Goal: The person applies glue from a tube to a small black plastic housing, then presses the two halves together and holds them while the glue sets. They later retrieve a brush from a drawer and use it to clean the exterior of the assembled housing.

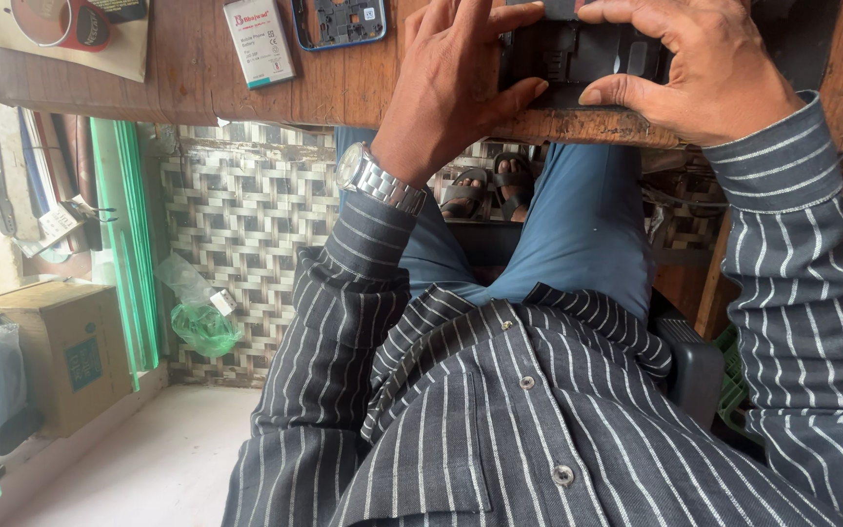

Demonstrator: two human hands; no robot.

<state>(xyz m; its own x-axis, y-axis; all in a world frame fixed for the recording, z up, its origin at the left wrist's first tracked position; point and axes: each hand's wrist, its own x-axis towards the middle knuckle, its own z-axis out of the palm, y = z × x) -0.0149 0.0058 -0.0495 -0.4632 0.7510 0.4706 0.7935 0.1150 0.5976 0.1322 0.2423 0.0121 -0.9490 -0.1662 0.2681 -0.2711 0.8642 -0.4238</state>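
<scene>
I have both hands on a flat black device with dark moulded compartments [578, 54] that lies at the near edge of the worn brown wooden worktop [197, 78]. My left hand [461, 88] presses on its left side, fingers spread over the top and thumb hooked along the near edge; my right hand [695, 68] clamps the right side, thumb underneath — the two sit close together with the device between them. To handle it well, I judge that I should keep the grip even on both sides and the piece flat against the wood so it cannot slide off the edge. Further left lie a white rectangular battery pack [259, 41] and a blue open phone frame [341, 21], well apart from my fingers.
</scene>
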